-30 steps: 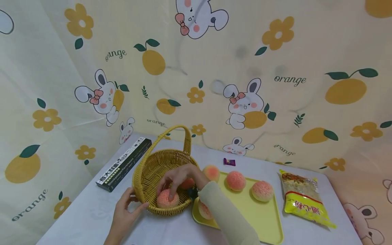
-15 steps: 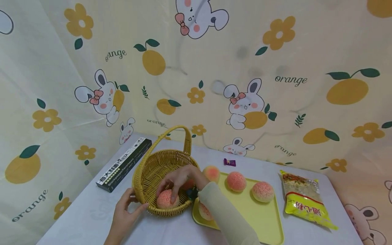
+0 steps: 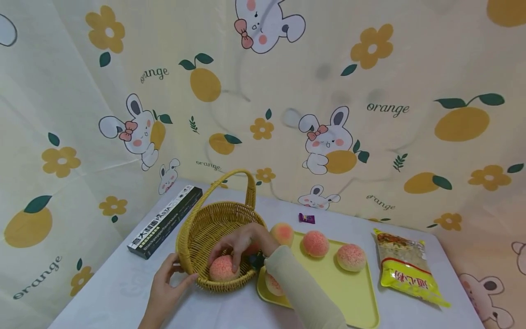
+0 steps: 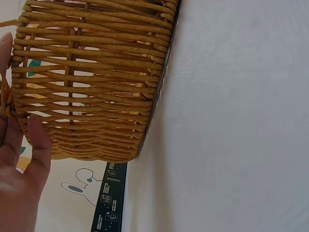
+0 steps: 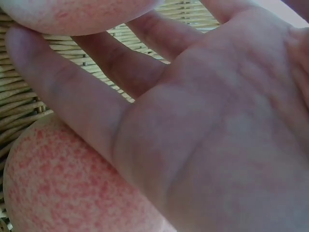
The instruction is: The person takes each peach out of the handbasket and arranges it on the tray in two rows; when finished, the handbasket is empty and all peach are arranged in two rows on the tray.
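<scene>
Our right hand (image 3: 242, 240) rests relaxed fingers on a peach bun (image 3: 222, 268) — soft, light, so cup its sides; left hand (image 3: 166, 285) steadies the basket (image 3: 193, 228), fingers straight.

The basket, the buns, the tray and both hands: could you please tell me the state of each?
Basket: upright, two buns inside.
Front bun: in basket, under right-hand fingers.
Tray: flat, four buns on it.
Left hand: steadying basket's outer wall.
Right hand: inside basket, fingers resting on buns.

Left hand (image 4: 19, 169) resting against wicker basket (image 4: 91, 77), dark box (image 4: 108, 198) behind
</scene>
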{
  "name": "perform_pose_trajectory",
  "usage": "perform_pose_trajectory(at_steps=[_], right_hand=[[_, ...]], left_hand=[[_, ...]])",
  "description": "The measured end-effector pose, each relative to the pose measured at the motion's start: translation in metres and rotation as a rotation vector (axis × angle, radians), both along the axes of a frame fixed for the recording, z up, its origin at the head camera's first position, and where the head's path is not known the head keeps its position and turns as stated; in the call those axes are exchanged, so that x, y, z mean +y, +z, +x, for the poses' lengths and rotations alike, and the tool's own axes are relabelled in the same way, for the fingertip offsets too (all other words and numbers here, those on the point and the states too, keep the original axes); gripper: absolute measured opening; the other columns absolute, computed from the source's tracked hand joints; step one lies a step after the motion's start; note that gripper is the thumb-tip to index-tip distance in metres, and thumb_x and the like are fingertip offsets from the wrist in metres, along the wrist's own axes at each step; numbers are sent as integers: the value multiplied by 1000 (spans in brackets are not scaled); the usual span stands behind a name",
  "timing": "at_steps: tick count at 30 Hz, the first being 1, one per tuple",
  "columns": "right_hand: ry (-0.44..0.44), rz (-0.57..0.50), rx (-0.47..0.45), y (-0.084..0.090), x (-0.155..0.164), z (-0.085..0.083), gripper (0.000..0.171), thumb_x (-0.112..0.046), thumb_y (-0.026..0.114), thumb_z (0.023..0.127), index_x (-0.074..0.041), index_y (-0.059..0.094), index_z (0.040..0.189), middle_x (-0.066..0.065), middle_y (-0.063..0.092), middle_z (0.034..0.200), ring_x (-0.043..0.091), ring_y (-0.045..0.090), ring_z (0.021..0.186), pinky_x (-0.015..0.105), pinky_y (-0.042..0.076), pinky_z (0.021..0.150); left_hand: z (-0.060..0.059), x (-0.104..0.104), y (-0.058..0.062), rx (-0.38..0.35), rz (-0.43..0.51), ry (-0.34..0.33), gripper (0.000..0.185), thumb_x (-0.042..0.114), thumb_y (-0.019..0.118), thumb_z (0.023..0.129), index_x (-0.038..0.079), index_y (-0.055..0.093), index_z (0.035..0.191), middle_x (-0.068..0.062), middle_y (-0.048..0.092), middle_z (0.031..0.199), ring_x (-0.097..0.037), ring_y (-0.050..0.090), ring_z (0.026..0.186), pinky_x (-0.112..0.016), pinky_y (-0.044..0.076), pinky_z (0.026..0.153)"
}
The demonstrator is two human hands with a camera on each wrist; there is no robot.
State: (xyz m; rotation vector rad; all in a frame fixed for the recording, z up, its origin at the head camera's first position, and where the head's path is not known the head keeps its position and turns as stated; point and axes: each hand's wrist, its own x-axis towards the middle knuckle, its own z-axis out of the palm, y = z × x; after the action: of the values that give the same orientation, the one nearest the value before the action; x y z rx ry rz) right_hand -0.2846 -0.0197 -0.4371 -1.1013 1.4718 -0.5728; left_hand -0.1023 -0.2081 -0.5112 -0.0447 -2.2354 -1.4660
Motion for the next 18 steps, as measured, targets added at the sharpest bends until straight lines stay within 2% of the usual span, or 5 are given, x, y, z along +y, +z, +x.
perform_pose_trajectory(at_steps=[7,18], right_hand=[[-57,19,-33,0,1,2,63,15,72,81,-2,54,138,-9,59,125,7,54,112,25,48,99],[-20,-47,31,-4,6,-2,60,7,73,85,-5,54,141,-11,58,128,6,54,115,25,47,101]], left_hand=[[1,1,2,-2,-2,3,51,-3,83,76,8,59,120,-13,62,108,-5,55,97,-18,52,81],[1,2,1,23,9,-9,51,-4,83,76,2,58,121,-14,61,107,-6,55,97,-18,52,81]])
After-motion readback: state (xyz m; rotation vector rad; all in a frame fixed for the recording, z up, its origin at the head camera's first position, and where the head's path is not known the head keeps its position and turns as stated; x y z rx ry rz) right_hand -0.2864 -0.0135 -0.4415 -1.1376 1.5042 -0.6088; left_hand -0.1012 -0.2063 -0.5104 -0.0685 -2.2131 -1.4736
